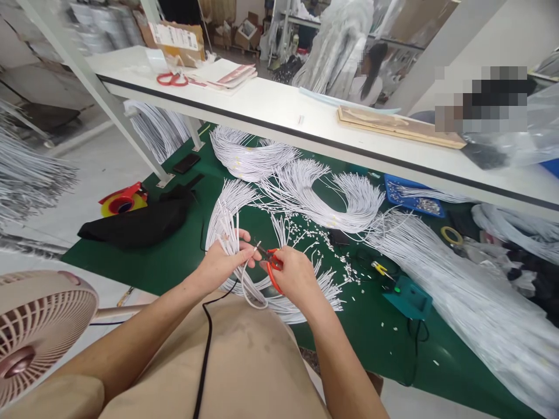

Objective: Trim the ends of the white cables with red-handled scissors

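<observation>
My left hand is closed on several white cables, with one cable end pinched up between thumb and fingers. Around the grips of red-handled scissors my right hand is closed. The dark blades point left and reach close to that cable end; whether they touch it I cannot tell. A curved bundle of white cables lies under and behind my left hand, and more strands spread below my right hand. Small white offcuts are scattered on the green mat.
A raised white shelf crosses the back. More cable bundles lie beneath it. A teal soldering-iron stand and blue tray are right; a tape dispenser, black cloth and fan are left. People sit beyond.
</observation>
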Demonstrator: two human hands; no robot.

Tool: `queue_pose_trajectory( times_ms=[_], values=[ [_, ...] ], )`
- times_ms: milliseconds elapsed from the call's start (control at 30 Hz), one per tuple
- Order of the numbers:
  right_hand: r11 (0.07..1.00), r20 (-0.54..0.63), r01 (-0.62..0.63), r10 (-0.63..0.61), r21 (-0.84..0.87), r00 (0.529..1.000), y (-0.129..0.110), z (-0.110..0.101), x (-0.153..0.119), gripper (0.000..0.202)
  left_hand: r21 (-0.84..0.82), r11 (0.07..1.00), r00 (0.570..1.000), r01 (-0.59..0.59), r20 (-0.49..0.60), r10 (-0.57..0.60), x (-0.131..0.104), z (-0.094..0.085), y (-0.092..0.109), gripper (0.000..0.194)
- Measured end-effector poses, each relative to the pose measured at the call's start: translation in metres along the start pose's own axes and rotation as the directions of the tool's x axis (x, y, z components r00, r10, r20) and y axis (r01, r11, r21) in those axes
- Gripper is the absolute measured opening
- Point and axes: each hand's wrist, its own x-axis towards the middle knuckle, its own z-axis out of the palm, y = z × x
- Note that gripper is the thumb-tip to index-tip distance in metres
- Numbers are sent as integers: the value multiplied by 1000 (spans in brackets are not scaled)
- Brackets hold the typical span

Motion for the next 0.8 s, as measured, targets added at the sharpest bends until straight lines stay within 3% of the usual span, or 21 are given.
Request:
queue_pose_trajectory(
  times_ms=[67,133,233,367,500,700,800],
  values=[
    [949,15,-6,1,316,1000,3,-4,5,23,-28,1000,999,4,51,-3,0,0,-1,25],
    [796,37,12,-43,605,998,2,-9,9,22,-66,998,994,12,112,-4,0,-1,-2,23],
    [590,71,44,-170,806,983,-5,-15,13,22,-120,993,982,18,190,6,2,-2,-3,20],
    [516,105,27,-224,856,969,-9,-15,16,14,-160,986,972,39,236,0,3,-4,-5,19],
    [535,85,-13,-110,845,990,-6,-4,18,11,-171,983,976,63,216,-25,3,-6,-6,20],
    [618,-105,53,49,784,993,-16,7,5,14,-130,992,1000,11,9,-10,3,-1,-4,27],
    [546,-136,88,48,833,990,-22,5,0,19,-80,997,996,-7,-87,0,4,1,-3,28]
  ],
)
